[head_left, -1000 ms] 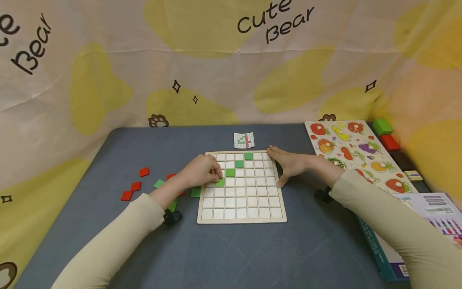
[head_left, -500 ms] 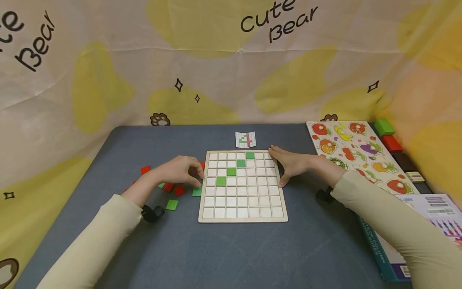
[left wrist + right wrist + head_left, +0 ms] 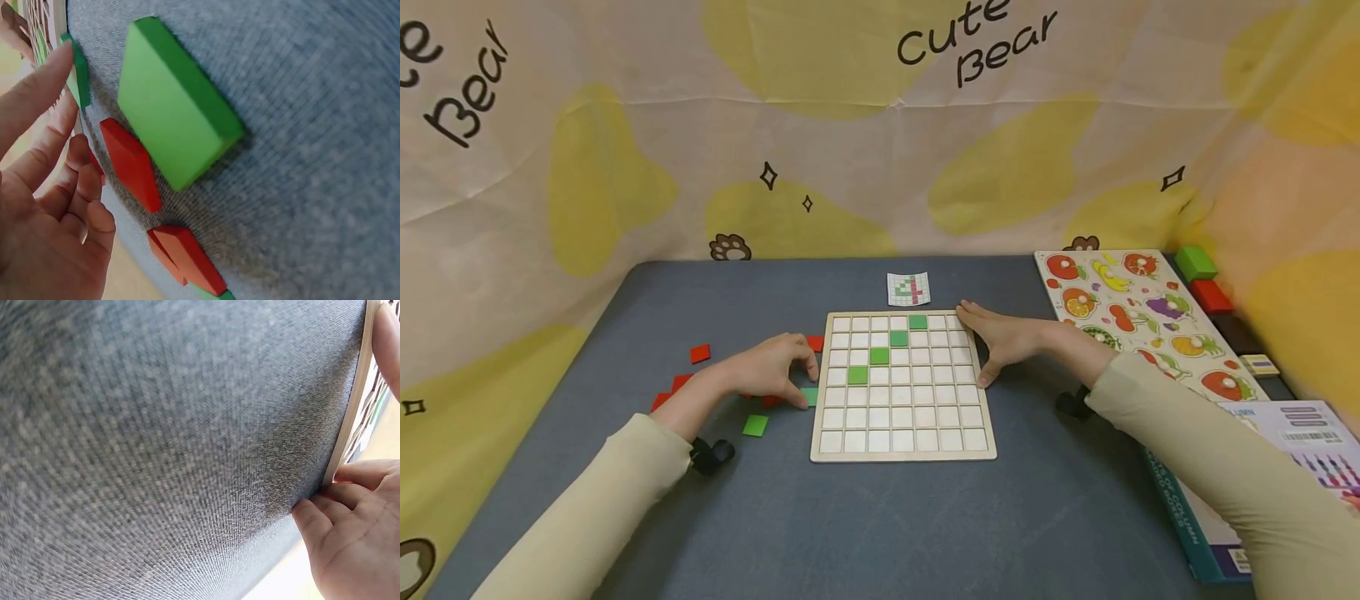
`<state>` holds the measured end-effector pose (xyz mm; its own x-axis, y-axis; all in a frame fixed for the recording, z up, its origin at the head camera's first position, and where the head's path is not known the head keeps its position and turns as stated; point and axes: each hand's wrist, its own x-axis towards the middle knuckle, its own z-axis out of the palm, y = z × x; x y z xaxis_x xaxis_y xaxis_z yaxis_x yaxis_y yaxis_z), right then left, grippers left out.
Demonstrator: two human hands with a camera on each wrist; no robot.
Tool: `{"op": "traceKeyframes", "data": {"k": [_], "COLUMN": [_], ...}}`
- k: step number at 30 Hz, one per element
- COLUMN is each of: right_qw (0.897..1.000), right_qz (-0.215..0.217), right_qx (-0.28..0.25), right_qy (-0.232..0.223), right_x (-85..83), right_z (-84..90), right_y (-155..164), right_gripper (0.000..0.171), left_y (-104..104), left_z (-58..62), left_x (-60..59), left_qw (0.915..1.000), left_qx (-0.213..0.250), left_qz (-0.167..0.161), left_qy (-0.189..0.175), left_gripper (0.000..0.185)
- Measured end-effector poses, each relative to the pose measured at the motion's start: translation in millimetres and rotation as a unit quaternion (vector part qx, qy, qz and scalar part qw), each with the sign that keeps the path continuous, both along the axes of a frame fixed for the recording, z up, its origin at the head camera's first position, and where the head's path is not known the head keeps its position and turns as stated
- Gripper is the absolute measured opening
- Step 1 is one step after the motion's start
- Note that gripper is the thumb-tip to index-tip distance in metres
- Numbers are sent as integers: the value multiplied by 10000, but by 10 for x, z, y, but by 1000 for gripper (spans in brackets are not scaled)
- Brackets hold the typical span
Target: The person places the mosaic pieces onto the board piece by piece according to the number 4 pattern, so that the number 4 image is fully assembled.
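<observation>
A wooden grid board [image 3: 902, 457] with white cells lies mid-table. Several green tiles [image 3: 879, 356] sit in its cells in a diagonal line. My left hand [image 3: 763, 369] is just left of the board, its thumb at a loose green tile [image 3: 810, 397] beside the frame and its index finger held apart from the thumb. The left wrist view shows the thumb against that tile [image 3: 79, 76], with the other fingers loosely bent. My right hand [image 3: 1006, 342] rests along the board's right edge, fingers at the top corner and thumb lower down. Part of the left hand's fingers is hidden in the head view.
Loose red tiles [image 3: 700, 353] and another green tile [image 3: 755, 426] lie left of the board. A small pattern card [image 3: 907, 289] is behind it. At right are a fruit-printed board [image 3: 1120, 317], a boxed set [image 3: 1217, 533] and coloured blocks [image 3: 1196, 263].
My left hand has left the green tile in the grid and moved left off the board, then slightly down to the loose green tile. The right hand stays put.
</observation>
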<state>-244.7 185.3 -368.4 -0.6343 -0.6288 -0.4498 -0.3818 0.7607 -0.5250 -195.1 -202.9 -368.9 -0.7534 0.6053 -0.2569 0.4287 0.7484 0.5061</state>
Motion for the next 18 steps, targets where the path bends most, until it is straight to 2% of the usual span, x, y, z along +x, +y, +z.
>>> {"op": "traceKeyframes", "data": {"k": [5,8,12,15,18], "right_qw": [10000,10000,10000,10000,10000], "right_qz": [21,32,57,50,31], "right_qx": [13,-6,2,10,-4], "right_qy": [25,32,15,-13,-16], "right_x": [-8,-9,-11,-9,-3], "right_z": [-10,-11,-11,-7,-1], "right_y": [5,1,1,5,12], "right_gripper": [128,128,128,129,129], "left_y": [-4,-37,-46,25,153], "left_z": [1,9,32,73,98], "left_x": [-18,-55,-95,-81,-41], "left_qw": [9998,9993,9959,9921,9909], "left_qx": [175,321,706,1009,1159], "left_qz": [-23,162,562,722,618], "left_qy": [-69,-137,-92,-169,-308], "left_gripper": [21,16,9,10,12]}}
